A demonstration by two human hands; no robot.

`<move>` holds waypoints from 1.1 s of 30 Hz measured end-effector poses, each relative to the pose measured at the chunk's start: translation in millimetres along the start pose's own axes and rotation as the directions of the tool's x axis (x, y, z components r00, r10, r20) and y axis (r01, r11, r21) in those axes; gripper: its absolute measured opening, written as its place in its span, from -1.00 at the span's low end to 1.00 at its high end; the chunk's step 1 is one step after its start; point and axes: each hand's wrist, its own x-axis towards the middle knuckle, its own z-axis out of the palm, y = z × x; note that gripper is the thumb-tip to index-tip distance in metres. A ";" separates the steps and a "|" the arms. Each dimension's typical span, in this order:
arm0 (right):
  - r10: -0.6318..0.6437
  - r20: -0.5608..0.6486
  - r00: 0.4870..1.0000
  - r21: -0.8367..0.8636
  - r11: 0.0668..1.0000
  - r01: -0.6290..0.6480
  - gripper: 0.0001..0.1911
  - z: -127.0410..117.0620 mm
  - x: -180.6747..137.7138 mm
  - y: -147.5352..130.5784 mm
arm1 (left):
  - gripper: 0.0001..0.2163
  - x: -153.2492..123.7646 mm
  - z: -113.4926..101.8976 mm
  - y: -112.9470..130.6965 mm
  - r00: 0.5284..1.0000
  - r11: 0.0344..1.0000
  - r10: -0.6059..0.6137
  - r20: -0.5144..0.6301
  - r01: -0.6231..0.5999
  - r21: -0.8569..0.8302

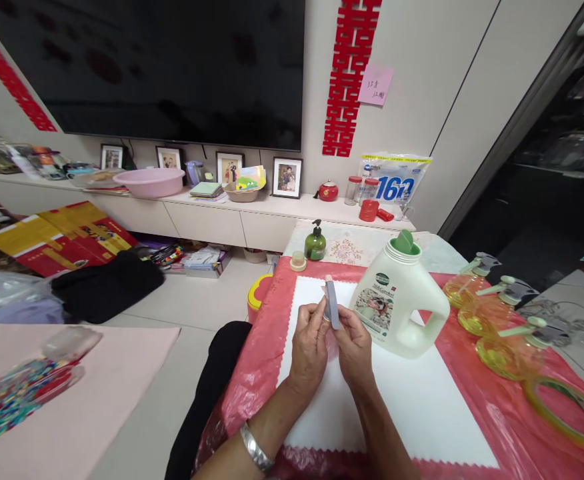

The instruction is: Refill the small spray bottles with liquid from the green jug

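Note:
Both hands meet above a white sheet (422, 407) on the red plastic table cover (502, 427). My left hand (309, 343) and my right hand (355, 347) pinch a small grey strip-shaped piece (331, 303) held upright between their fingers, with something pinkish at its top end. A silver bracelet (256, 448) is on my left wrist. Just right of the hands stands a white detergent jug (397, 303) with a green funnel in its mouth.
Several yellow transparent pump dispensers (509, 347) and a tape ring (567, 410) lie at the table's right. A green pump bottle (315, 243) and a small lid (298, 261) sit at the far edge. A pink table with a bead bag (17, 393) is at left.

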 end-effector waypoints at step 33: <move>-0.028 -0.137 0.990 -0.021 0.999 0.025 -0.60 8.8 -3.3 8.7 | -0.82 17.4 -3.1 18.3 0.961 0.919 -0.273 -0.036 0.250 -0.306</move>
